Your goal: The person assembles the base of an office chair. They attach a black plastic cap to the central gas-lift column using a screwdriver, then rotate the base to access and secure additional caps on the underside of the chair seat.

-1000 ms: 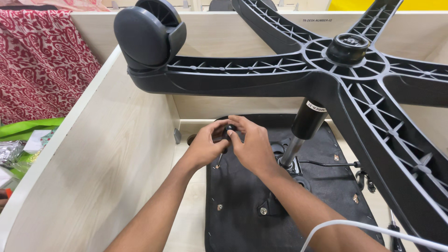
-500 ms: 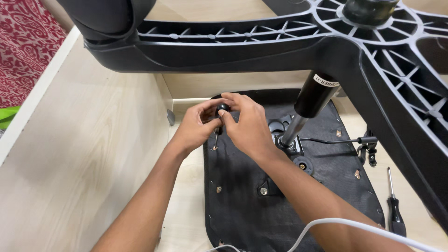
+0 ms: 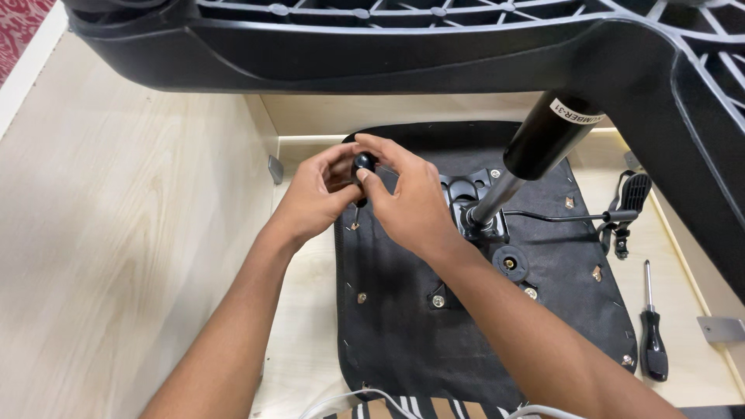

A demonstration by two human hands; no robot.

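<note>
Both my hands meet over the upturned black chair seat, which lies underside up on a light wooden surface. My left hand and my right hand pinch a small round black knob between their fingertips near the seat's far left edge. A black gas cylinder rises from the metal mechanism at the seat's centre to the black star-shaped chair base overhead.
A black-handled screwdriver lies to the right of the seat. A black adjustment lever sticks out to the right. Light wooden panels wall in the left and back. A white cable runs along the bottom edge.
The view has dipped and closed in, so the chair base now fills the top. Both hands stay together on the small knob and have barely shifted over the seat.
</note>
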